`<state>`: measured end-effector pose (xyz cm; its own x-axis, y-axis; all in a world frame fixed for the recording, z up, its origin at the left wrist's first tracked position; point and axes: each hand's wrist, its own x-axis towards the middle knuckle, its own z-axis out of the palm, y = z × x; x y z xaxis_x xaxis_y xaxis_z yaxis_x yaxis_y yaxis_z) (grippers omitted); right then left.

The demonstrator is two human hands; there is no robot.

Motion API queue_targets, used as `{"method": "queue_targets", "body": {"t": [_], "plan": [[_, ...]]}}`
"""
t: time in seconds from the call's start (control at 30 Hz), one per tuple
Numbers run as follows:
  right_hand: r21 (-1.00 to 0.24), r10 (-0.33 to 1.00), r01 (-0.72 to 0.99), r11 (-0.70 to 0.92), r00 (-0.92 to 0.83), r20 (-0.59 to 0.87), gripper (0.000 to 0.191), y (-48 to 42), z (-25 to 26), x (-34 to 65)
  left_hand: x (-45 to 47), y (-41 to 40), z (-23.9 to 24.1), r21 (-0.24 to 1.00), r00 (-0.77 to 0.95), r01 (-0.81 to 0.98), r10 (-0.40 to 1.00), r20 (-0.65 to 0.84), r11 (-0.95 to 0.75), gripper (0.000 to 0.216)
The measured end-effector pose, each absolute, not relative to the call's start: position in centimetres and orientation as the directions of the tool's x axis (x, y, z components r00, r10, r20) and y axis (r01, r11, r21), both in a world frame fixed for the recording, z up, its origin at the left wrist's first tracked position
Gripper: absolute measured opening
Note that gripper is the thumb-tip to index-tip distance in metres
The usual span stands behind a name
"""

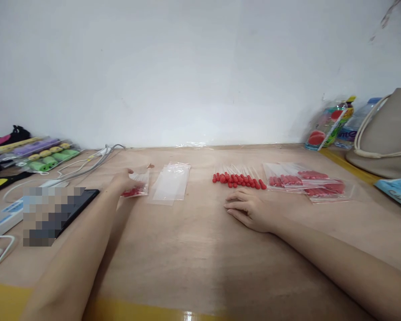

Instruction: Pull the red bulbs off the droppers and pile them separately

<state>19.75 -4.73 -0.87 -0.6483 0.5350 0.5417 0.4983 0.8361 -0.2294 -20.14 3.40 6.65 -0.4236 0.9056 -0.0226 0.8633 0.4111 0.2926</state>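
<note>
My left hand (123, 182) reaches out over the wooden table (194, 249) and closes its fingers on a small clear bag holding red-tipped pieces (137, 186). Just right of it lies a stack of empty clear bags (171, 183). My right hand (249, 209) rests flat on the table, fingers stretched out toward the left, holding nothing. Right behind it runs a row of loose red-bulbed clear droppers (239, 178). Farther right lie several filled bags of the red droppers (309, 183).
A black phone (76, 205), white cables (83, 167) and packs of green and purple rolls (47, 156) crowd the left side. At the back right stand drink bottles (330, 122), a beige bag (387, 133) and a blue packet (399, 191). A white wall backs the table.
</note>
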Motion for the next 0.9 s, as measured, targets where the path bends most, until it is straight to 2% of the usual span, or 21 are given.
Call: {"method": "queue_targets", "body": {"t": [0.1, 0.2, 0.3, 0.37, 0.4, 0.47, 0.57, 0.7, 0.8, 0.9], "plan": [[-0.229, 0.535, 0.499, 0.836, -0.645, 0.546, 0.02, -4.8, -0.8, 19.7, -20.9, 2.5, 7.8, 0.343, -0.43, 0.846, 0.903, -0.017, 0.409, 0.068], [-0.234, 0.534, 0.495, 0.837, -0.64, 0.553, 0.019, -4.8, -0.8, 19.7, -21.3, 1.7, 9.8, 0.383, -0.438, 0.839, 0.897, 0.052, 0.387, 0.069], [-0.223, 0.513, 0.488, 0.844, -0.613, 0.601, 0.016, -4.9, -0.8, 19.7, -19.4, 0.9, 11.5, 0.479, -0.334, 0.844, 0.935, 0.121, 0.24, 0.061], [-0.213, 0.495, 0.496, 0.842, -0.551, 0.671, 0.017, -5.1, -0.7, 19.7, -16.5, 0.3, 11.7, 0.634, -0.044, 0.773, 0.993, 0.114, -0.038, 0.055], [-0.217, 0.491, 0.506, 0.835, -0.504, 0.711, 0.019, -5.3, -0.6, 19.8, -14.6, 0.1, 11.5, 0.668, 0.141, 0.729, 0.988, 0.066, -0.149, 0.052], [-0.235, 0.487, 0.528, 0.816, -0.407, 0.773, 0.023, -5.7, -0.2, 19.9, -10.3, -0.2, 10.6, 0.71, 0.406, 0.656, 0.913, -0.047, -0.255, 0.054], [-0.234, 0.474, 0.546, 0.805, -0.354, 0.806, 0.022, -6.2, 0.3, 20.1, -3.9, 0.1, 8.5, 0.711, 0.713, 0.577, 0.672, -0.198, -0.402, 0.056], [-0.163, 0.428, 0.518, 0.84, -0.447, 0.785, 0.014, -6.2, 0.2, 20.3, 1.7, 0.8, 6.5, 0.636, 0.848, 0.503, 0.478, -0.229, -0.586, 0.053], [-0.141, 0.421, 0.472, 0.87, -0.564, 0.71, 0.008, -5.9, -0.4, 20.4, 2.6, 0.9, 6.0, 0.556, 0.861, 0.482, 0.483, -0.159, -0.677, 0.055], [-0.183, 0.461, 0.451, 0.873, -0.645, 0.61, 0.012, -5.8, -0.7, 20.4, 0.8, 0.1, 5.6, 0.532, 0.792, 0.482, 0.606, 0.075, -0.696, 0.048]]}}
